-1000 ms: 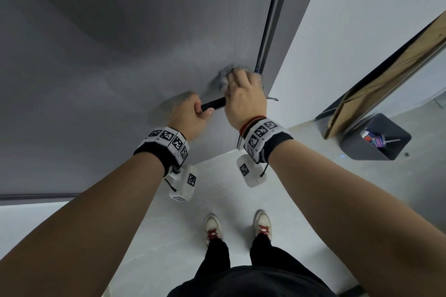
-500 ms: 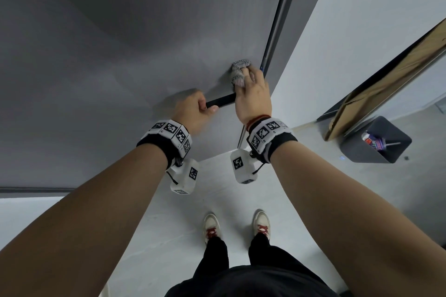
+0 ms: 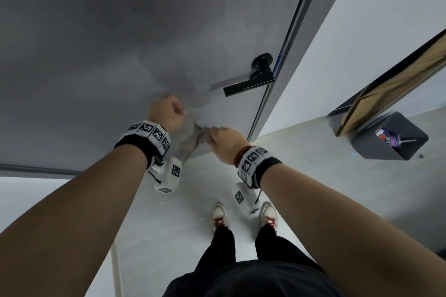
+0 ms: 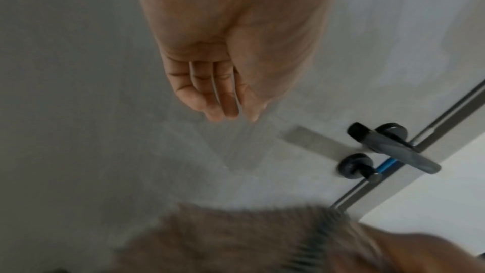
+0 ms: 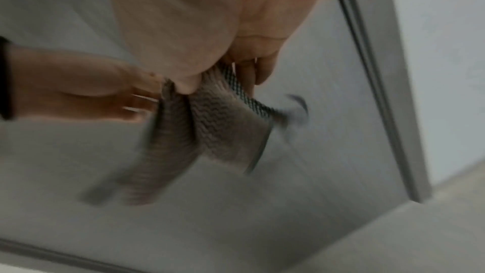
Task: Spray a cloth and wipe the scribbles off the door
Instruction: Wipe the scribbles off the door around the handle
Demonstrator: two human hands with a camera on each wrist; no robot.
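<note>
No brand or readable writing anywhere we can see; only black-and-white square marker codes on the white wristbands [image 3: 149,130] w/ black cuffs, and on small white blocks hanging under each wrist. Items in the bin are too small to read.

Our right hand [image 3: 225,142] pinches the cloth [image 5: 225,124] between thumb and curled fingers, low on the door [image 3: 120,43], below and left of the handle. Cloth is grey-beige, knit-looking w/ a wavy ribbed texture, edge bound in a dark/light checked stitch; it hangs in limp folds from the pinch, motion-blurred. A red cord bracelet sits at that wrist.

Our left hand [image 4: 223,70] holds nothing: fingers straight-ish, relaxed, close together, pointing along the door face, just left of the cloth. In right wrist view its fingertips are right beside the cloth's upper fold; touching or not, we can't tell.

Door is flat, matte grey, smooth, w/ a metal edge strip. The handle [image 3: 251,79] is a black lever, straight bar on a round rose, free of both hands. A short blue mark shows at the door edge near it. No scribbles can be made out on the blurred panel.

Floor pale, smooth. White shoes [image 3: 219,216] w/ red laces, black trousers. A dark grey bin [image 3: 376,144], rounded-square, stands at right beside a leaning wood-colored board [image 3: 386,84].
</note>
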